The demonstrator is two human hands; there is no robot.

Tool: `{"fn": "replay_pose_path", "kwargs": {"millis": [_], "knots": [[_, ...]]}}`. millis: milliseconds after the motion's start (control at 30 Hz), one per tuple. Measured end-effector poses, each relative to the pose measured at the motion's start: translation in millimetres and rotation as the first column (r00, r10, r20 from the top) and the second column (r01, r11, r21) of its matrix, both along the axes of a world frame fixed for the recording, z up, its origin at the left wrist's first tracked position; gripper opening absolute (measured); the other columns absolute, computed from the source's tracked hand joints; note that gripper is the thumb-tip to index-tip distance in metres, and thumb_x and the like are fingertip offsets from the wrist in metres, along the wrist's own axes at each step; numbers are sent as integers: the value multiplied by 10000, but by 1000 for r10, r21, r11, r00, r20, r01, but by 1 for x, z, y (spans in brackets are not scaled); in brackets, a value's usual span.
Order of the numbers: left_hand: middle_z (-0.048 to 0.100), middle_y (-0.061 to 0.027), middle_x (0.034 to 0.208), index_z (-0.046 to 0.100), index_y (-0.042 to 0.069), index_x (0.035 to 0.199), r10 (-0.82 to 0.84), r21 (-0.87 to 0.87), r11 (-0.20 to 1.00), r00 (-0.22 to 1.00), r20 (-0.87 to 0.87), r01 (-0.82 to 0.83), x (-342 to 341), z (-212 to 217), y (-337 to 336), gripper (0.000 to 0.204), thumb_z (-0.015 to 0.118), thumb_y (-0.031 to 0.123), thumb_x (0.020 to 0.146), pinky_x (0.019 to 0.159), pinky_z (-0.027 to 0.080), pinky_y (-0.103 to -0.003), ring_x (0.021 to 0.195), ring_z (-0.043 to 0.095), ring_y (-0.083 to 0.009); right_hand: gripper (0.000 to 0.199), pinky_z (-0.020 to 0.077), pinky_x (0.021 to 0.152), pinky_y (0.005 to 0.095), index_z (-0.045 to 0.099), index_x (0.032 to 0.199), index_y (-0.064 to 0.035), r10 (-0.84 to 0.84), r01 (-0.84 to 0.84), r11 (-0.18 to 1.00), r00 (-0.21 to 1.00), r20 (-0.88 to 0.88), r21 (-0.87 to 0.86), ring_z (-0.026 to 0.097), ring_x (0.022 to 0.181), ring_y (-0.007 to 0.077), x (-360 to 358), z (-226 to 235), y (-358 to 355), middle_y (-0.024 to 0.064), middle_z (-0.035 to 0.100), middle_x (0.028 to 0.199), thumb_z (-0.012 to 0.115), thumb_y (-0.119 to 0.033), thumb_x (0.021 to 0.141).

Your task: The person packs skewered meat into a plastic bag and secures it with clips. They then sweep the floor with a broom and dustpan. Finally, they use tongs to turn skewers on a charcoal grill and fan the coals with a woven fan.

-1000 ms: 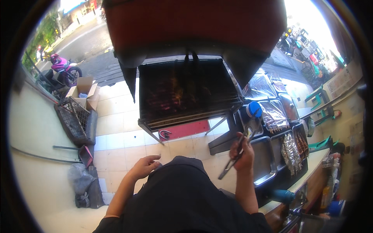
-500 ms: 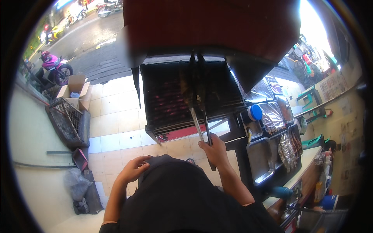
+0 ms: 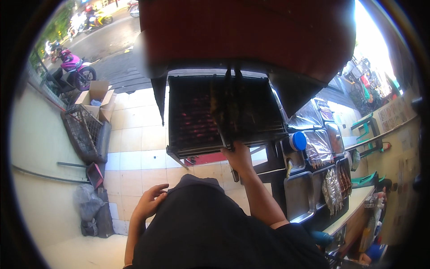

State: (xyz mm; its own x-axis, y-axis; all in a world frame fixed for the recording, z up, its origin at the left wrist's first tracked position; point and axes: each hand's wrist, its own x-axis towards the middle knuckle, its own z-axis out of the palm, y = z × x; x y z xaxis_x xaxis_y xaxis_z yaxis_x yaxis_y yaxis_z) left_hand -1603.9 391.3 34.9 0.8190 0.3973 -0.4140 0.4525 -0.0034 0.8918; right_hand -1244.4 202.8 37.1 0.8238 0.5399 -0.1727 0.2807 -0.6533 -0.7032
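My right hand point(image 3: 237, 158) is closed round the metal tongs point(image 3: 235, 175), whose handle end sticks out below the fist. Their arms reach forward over the charcoal grill point(image 3: 190, 144), where reddish embers glow on the left side. A dark, elongated thing point(image 3: 219, 105) lies along the tongs' line over the grate, too dim to name. The tips of the tongs are lost in shadow. Beside the front of my black shirt, my left hand point(image 3: 154, 200) is held with fingers apart and nothing in it.
A dark red hood point(image 3: 246, 36) overhangs the grill. To the right are metal trays point(image 3: 300, 193), foil-covered food point(image 3: 332, 190) and a blue-lidded container point(image 3: 297, 141). An open cardboard box point(image 3: 96, 101) and a wire-fronted crate point(image 3: 87, 132) stand left; motorbikes point(image 3: 78, 67) are beyond.
My right hand has moved forward, toward the grill, carrying the tongs farther in over the grate. My left hand stays by my shirt. The whole view has shifted slightly.
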Motion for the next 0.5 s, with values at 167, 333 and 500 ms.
{"fn": "replay_pose_path", "kwargs": {"millis": [167,333,500], "knots": [[732,-199,1304,620,6,1465,37,-4,999,999,-4,-37,0,0,-11,468,671,244,1065,1003,570,-387,1158,716,-281,418,565,747,436,726,1179,28,38,171,896,890,-454,411,724,832,301,20,-27,-26,127,729,892,761,-321,950],[723,-214,1319,633,-2,1452,33,57,998,998,-45,-30,5,11,-16,473,653,269,1065,987,574,-387,1142,714,-292,581,452,557,396,572,1443,-1,508,404,682,339,-792,610,580,628,200,27,-57,-67,49,542,777,729,-344,1001],[726,-205,1320,646,2,1439,12,123,992,999,-53,-5,9,23,-18,471,633,292,1067,1013,558,-400,1161,709,-308,626,419,547,381,515,1496,-8,854,476,488,-86,-513,732,548,617,222,-3,-85,-93,71,537,827,685,-373,1017]]}}
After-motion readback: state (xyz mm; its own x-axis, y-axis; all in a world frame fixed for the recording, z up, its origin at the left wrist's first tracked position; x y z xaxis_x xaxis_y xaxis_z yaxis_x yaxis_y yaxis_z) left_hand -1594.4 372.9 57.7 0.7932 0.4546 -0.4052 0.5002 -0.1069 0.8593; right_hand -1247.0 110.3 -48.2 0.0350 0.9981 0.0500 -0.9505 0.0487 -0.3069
